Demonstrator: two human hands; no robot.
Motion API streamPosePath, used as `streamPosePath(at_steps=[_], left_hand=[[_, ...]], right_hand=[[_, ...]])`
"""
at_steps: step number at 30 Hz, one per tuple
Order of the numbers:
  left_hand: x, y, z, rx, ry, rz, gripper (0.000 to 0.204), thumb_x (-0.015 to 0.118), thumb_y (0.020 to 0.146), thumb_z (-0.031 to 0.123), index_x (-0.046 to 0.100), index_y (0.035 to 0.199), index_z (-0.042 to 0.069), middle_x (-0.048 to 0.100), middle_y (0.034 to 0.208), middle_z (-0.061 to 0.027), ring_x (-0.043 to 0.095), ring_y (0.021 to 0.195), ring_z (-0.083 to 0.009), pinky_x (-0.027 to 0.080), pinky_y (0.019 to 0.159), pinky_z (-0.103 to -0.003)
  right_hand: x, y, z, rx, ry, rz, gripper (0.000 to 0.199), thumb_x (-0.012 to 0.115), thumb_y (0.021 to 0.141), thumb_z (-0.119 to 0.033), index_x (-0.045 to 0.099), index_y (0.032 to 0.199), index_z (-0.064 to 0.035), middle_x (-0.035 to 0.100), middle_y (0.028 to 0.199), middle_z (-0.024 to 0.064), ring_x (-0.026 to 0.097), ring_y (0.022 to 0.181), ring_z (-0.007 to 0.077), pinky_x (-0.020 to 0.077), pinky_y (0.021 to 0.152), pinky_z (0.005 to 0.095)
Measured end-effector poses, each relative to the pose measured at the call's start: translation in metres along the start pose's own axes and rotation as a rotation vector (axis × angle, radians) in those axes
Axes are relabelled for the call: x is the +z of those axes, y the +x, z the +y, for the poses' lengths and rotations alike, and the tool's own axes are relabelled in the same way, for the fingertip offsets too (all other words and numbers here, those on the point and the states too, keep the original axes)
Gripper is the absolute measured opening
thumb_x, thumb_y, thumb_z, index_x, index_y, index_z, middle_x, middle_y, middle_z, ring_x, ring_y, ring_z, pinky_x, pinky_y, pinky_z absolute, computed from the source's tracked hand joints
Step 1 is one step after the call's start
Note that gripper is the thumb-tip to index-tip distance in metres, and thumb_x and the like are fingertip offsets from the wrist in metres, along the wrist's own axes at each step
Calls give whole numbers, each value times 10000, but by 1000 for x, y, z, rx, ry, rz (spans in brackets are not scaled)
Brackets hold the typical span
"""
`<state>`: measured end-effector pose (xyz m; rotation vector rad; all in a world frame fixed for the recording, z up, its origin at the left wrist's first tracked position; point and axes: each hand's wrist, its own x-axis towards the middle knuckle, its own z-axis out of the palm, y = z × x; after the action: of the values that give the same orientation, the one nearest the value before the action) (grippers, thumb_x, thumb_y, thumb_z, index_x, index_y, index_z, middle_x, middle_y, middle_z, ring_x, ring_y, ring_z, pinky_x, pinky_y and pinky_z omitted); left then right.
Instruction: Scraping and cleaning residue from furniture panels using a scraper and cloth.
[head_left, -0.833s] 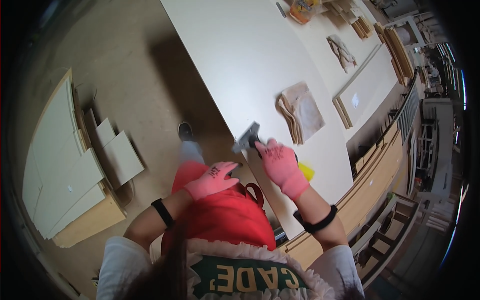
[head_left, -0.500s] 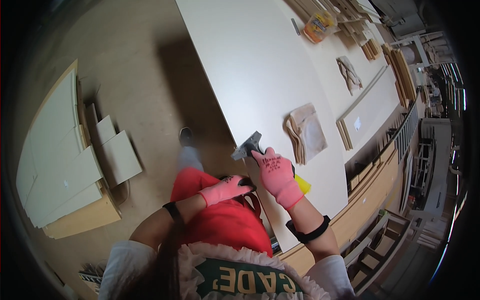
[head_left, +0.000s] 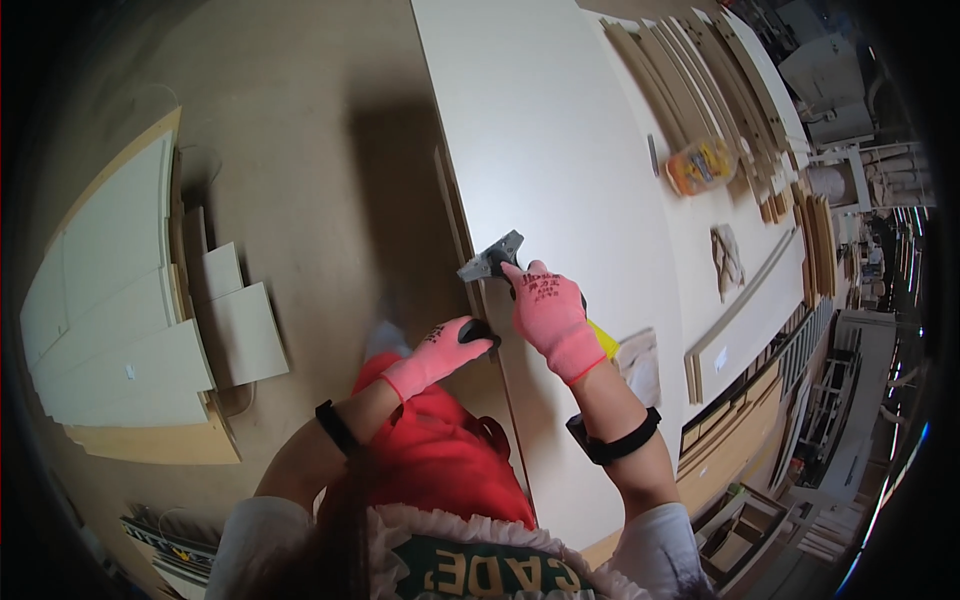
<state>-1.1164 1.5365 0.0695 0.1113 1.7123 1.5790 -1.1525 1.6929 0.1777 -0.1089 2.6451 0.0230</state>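
Observation:
In a pink glove with black fingertips, my right hand (head_left: 552, 312) grips a scraper (head_left: 490, 257) with a wide grey metal head. A yellow end, apparently its handle, sticks out beside my wrist. The scraper's head lies across the long left edge of a large white panel (head_left: 540, 130). Also gloved, my left hand (head_left: 445, 352) is beside that same edge, nearer to me, with its fingers curled together. Whatever those fingers hold, if anything, is hidden. A folded beige cloth (head_left: 640, 368) lies on the panel, partly covered by my right forearm.
Farther along the surface are a clear tub with orange and yellow markings (head_left: 702, 166), a crumpled cloth (head_left: 727, 262) and several wood strips (head_left: 665, 80). White boards (head_left: 110, 310) are stacked at the left on the floor. A slatted rack (head_left: 735, 535) stands at the lower right.
The panel and everything on it sit differently in view as I have shifted along the edge. My left hand has risen away from my lap to the panel's edge. The right hand keeps the scraper.

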Motion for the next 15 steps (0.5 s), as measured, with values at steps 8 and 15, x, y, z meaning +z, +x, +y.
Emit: streamPosePath(at_steps=[8, 15], left_hand=[[-45, 57, 53, -31, 328, -125, 396, 588, 816, 338, 595, 1085, 48, 644, 933, -156, 615, 875, -277, 456, 787, -343], [-55, 70, 54, -138, 366, -219, 426, 558, 818, 426, 594, 1101, 110, 621, 1012, -176, 574, 962, -354, 441, 852, -397]], right_hand=[[-53, 110, -6, 45, 26, 60, 437, 467, 803, -124, 493, 1236, -177, 558, 952, 123, 608, 777, 290, 499, 683, 378], [-46, 64, -9, 110, 149, -40, 438, 530, 751, -127, 520, 1186, -180, 555, 922, 125, 606, 767, 301, 492, 661, 390]])
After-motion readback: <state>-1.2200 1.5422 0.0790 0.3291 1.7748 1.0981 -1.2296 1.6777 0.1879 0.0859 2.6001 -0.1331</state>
